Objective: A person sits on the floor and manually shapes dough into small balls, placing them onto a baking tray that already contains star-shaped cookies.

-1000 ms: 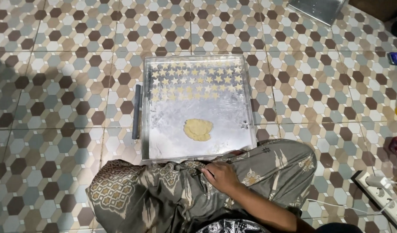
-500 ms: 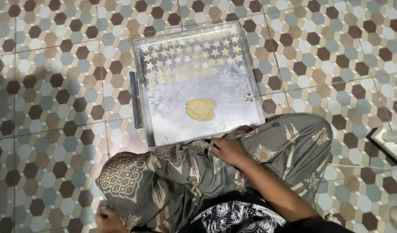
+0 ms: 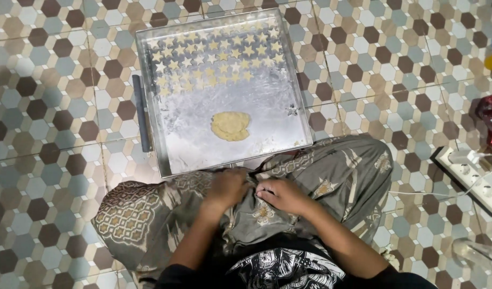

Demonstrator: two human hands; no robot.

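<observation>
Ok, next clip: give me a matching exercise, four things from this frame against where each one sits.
Things:
1. dough lump
2. star cutouts
3. left hand
4. power strip

Places:
A. far part of the tray
B. on the patterned cloth over the lap
C. floor at the right edge
D. middle of the tray

Pairs: 1-D, 2-A, 3-B, 4-C

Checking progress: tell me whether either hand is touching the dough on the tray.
No: both the left hand and right hand rest on the patterned cloth, apart from the dough.
</observation>
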